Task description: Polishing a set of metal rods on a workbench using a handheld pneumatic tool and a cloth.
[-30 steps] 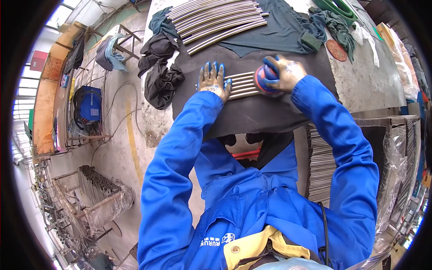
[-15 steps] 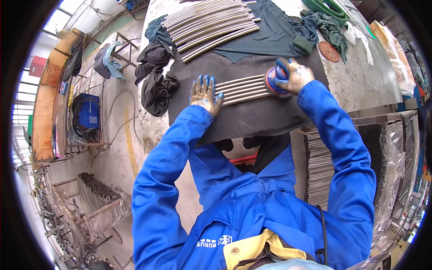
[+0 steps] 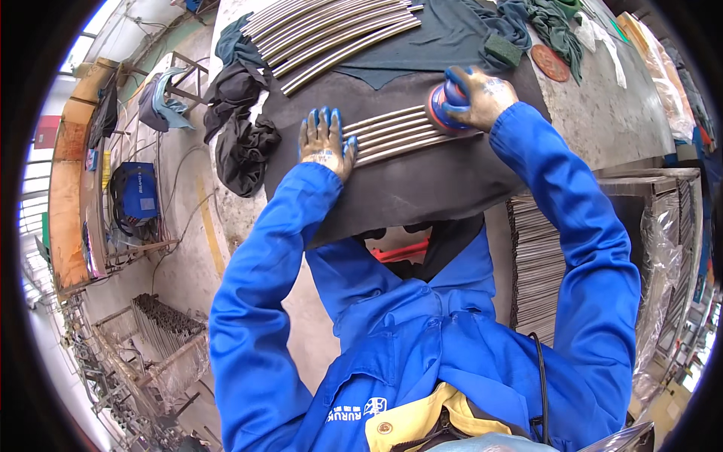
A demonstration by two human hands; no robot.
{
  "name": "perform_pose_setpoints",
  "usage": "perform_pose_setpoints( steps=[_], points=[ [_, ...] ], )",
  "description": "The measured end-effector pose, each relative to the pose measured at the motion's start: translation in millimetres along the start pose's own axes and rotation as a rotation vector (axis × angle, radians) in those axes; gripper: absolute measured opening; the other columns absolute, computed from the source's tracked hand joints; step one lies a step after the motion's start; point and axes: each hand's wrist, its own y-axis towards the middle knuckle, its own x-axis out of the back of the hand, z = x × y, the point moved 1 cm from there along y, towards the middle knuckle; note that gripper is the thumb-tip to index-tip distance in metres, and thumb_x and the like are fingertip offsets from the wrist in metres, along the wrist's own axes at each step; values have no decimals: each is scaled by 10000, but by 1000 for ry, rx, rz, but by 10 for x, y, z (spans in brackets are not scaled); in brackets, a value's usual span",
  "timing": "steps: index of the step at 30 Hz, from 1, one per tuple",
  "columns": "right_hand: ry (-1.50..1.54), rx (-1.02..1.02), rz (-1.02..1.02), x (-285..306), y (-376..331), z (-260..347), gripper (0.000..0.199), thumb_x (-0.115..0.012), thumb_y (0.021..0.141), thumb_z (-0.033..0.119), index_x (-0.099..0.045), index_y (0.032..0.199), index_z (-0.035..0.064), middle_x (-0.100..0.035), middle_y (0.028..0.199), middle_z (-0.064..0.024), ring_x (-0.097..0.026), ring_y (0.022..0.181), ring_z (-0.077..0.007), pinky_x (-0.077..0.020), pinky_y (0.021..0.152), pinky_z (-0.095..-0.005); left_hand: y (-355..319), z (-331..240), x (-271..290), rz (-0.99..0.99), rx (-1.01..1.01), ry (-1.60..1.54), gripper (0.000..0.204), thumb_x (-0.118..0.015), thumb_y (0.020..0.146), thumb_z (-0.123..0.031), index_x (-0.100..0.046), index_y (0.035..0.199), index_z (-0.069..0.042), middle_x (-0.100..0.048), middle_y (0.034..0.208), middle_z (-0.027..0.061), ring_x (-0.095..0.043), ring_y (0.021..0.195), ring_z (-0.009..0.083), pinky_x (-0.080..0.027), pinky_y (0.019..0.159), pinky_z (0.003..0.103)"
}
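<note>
My left hand (image 3: 324, 142), in a blue-tipped work glove, lies flat with fingers spread on the left end of a small row of curved metal strips (image 3: 399, 134). The strips rest on a black rubber mat (image 3: 407, 184) over the workbench. My right hand (image 3: 482, 96), also gloved, is closed over a round blue and red palm sander (image 3: 444, 105) pressed on the right end of the same strips. Both blue sleeves reach up from the lower edge.
A larger stack of curved metal strips (image 3: 331, 34) lies farther back on a dark cloth. Dark rags (image 3: 241, 143) hang off the bench's left edge. A brown sanding disc (image 3: 550, 62) and green pad (image 3: 502, 50) sit at the back right. Bundled strips (image 3: 538, 264) fill a rack below.
The view has shifted, so the bench and hands sit lower in the picture. The sander has slid along the strips. My left hand stays flat on their left end.
</note>
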Motion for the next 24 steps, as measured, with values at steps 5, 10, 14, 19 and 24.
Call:
perform_pose_setpoints(
  steps=[5, 10, 14, 19, 24],
  points=[
    [-20, 31, -58, -7, -37, -148, 652, -723, 796, 446, -481, 1357, 218, -608, 1162, -176, -679, 973, -365, -562, 846, -452, -39, 66, 34, -44, -45, -63, 729, -398, 958, -443, -270, 1517, 6, -253, 1575, 254, -174, 1475, 437, -78, 1212, 507],
    [-20, -23, -57, 29, -7, -236, 648, -723, 793, 438, -485, 1354, 220, -610, 1165, -170, -679, 963, -367, -562, 842, -456, 75, 85, -10, -25, -38, -24, 725, -399, 960, -445, -267, 1520, -3, -260, 1573, 250, -182, 1474, 433, -85, 1212, 505],
    [-18, 57, -69, 0, -186, -266, 651, -722, 793, 433, -483, 1355, 208, -612, 1161, -171, -679, 957, -367, -562, 833, -457, -81, 13, 35, -29, -69, -55, 725, -401, 961, -450, -267, 1522, -11, -262, 1575, 243, -183, 1476, 425, -83, 1213, 499],
    [-35, -1, -1, 126, -65, -77, 658, -723, 794, 424, -474, 1356, 191, -611, 1150, -175, -680, 952, -369, -562, 830, -459, -6, 91, 34, -34, -65, -59, 730, -405, 959, -451, -262, 1524, -11, -260, 1579, 235, -180, 1479, 416, -83, 1213, 494],
    [-30, 51, 25, 97, 25, 84, 652, -719, 799, 421, -474, 1352, 178, -609, 1150, -185, -682, 945, -370, -563, 828, -462, 100, 53, 41, -17, -31, -47, 710, -406, 975, -432, -255, 1525, -10, -254, 1582, 232, -168, 1486, 404, -92, 1216, 479]
  ],
)
